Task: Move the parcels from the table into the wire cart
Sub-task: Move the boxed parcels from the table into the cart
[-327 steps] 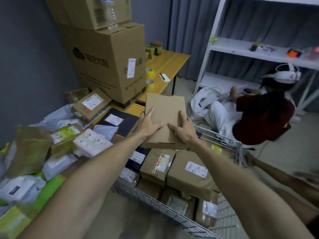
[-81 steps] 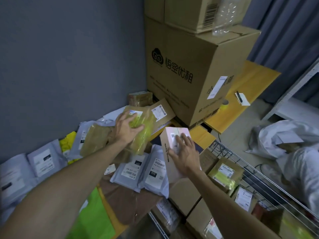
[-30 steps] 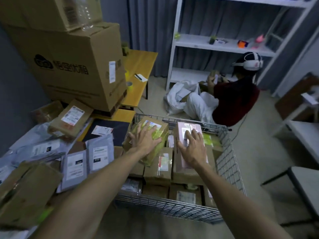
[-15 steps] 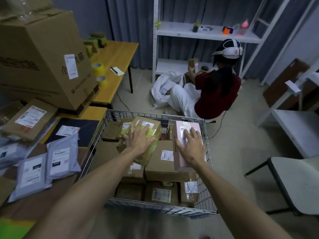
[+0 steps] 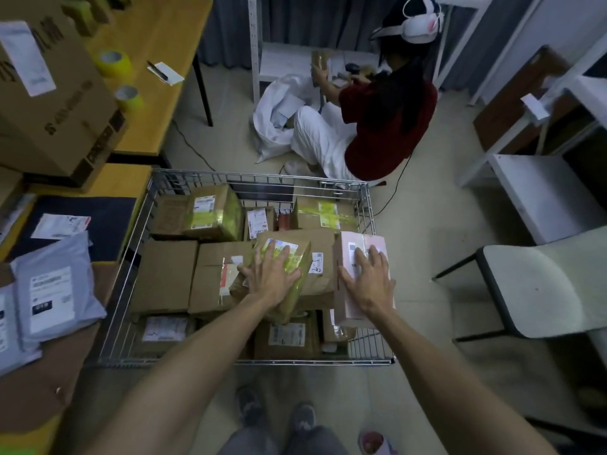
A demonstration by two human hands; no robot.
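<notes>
The wire cart [image 5: 370, 211] stands in front of me, filled with several brown cardboard parcels. My left hand [image 5: 271, 274] lies flat, fingers spread, on a brown parcel wrapped in yellow tape [image 5: 295, 257] that sits tilted on top of the pile. My right hand [image 5: 369, 277] lies flat on a pale pink box [image 5: 364, 244] at the cart's right side. Grey mailer bags [image 5: 52, 287] still lie on the table [image 5: 39, 399] at the left.
A large cardboard box [image 5: 49, 93] and yellow tape rolls [image 5: 113, 62] stand on the wooden desk at the upper left. A person in a red top [image 5: 384, 123] sits on the floor behind the cart. A white chair [image 5: 538, 290] stands at the right.
Both hands have lowered the yellow-taped parcel and the pink box onto the pile in the cart. My view has tilted further down over the cart.
</notes>
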